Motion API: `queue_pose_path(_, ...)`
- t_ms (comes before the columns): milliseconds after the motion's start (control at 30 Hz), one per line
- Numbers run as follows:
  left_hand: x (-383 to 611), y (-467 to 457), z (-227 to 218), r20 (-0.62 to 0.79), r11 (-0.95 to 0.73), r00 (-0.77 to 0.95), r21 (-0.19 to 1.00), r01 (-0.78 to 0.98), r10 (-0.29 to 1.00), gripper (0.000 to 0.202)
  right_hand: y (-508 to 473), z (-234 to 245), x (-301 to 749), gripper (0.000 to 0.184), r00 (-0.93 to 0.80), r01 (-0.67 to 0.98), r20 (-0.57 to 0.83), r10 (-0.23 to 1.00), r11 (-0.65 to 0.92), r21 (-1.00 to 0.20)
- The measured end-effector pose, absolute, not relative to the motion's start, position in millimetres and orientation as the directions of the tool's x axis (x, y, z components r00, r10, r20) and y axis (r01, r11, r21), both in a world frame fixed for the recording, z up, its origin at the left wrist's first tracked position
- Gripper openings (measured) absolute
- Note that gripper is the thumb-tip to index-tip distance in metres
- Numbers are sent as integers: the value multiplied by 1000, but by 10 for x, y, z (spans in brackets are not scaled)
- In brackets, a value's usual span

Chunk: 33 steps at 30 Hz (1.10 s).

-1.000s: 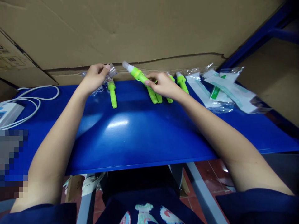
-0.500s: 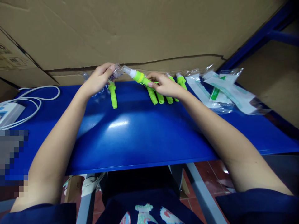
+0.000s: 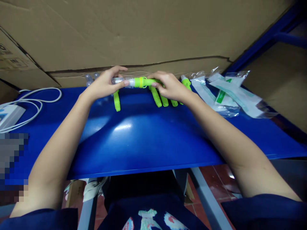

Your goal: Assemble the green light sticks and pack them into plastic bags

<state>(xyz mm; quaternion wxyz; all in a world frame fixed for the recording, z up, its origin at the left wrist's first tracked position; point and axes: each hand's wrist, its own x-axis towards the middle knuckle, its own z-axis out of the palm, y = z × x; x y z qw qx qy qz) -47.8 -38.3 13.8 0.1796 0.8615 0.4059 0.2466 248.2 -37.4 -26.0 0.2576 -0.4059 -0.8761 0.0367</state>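
My left hand (image 3: 105, 83) pinches a clear plastic cover (image 3: 130, 82) between thumb and fingers, with one finger lifted off. The cover sits over the tip of a bright green tube (image 3: 138, 82) with a yellow ring. My right hand (image 3: 169, 85) is closed around the tube's other end, so the piece lies level between both hands above the table. Below my left hand stands a similar green tube (image 3: 116, 101), its upper part hidden. Several more green tubes (image 3: 156, 97) are lined up under and behind my right hand. Clear covers (image 3: 88, 80) stand behind my left wrist.
The blue table (image 3: 144, 140) meets a cardboard wall (image 3: 144, 35) at its back edge. Clear bags with white and green contents (image 3: 225, 91) lie at the right. A white cable (image 3: 38, 101) and a white box (image 3: 11, 116) are at the left.
The clear cover and green tube were apart and angled; now the cover is over the tube's tip and the two are in line. My left hand has moved slightly right and down.
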Motion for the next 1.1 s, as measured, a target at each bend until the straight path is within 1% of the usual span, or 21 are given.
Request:
queue_pose_path(67, -461, -391, 134, 293, -613, 549, 515, 599, 783, 91, -413, -245, 2439, 43, -551, 698, 420, 721, 674, -243)
queue_pose_path(200, -416, -406, 146, 319, -641, 563, 492, 589, 762, 69, -517, -226, 2351, 45, -566, 719, 410, 715, 671, -178)
queue_pose_path(267, -393, -422, 159, 322, -652, 572, 468, 596, 754, 64, -561, -230, 2319, 46, -570, 731, 415, 709, 668, -139)
queue_pose_path(333, -374, -442, 171, 318, -658, 580, 446, 607, 750, 61, -587, -245, 2299, 46, -569, 738, 427, 703, 665, -112)
queue_pose_path(433, -359, -465, 186, 283, -658, 599, 420, 625, 749, 59, -596, -278, 2289, 45, -542, 754, 448, 711, 647, -116)
queue_pose_path(500, -359, -467, 189, 245, -660, 621, 407, 632, 745, 60, -596, -298, 2285, 41, -525, 766, 453, 720, 632, -115)
queue_pose_path(600, -361, -460, 186, 214, -661, 634, 385, 645, 743, 59, -611, -322, 2266, 35, -523, 780, 463, 716, 621, -78)
queue_pose_path(700, -348, -465, 192, 245, -673, 630, 352, 650, 737, 56, -647, -345, 2226, 33, -510, 798, 477, 716, 601, -49)
queue_pose_path(767, -332, -481, 207, 279, -691, 632, 320, 649, 723, 55, -669, -356, 2197, 33, -490, 811, 468, 735, 581, -62)
queue_pose_path(833, -314, -499, 225, 303, -705, 636, 284, 650, 709, 52, -681, -356, 2176, 33, -471, 815, 444, 762, 568, -111)
queue_pose_path(933, -295, -509, 238, 312, -724, 655, 234, 649, 688, 49, -677, -322, 2167, 32, -469, 773, 394, 790, 583, -249)
queue_pose_path(967, -291, -509, 236, 312, -732, 664, 220, 645, 679, 50, -672, -305, 2171, 34, -479, 740, 374, 794, 595, -316)
queue_pose_path(1033, -283, -508, 224, 314, -751, 685, 200, 630, 658, 52, -659, -272, 2186, 44, -516, 634, 314, 797, 602, -486)
queue_pose_path(1100, -271, -515, 208, 313, -769, 705, 193, 609, 637, 55, -643, -247, 2212, 56, -577, 487, 232, 783, 558, -672)
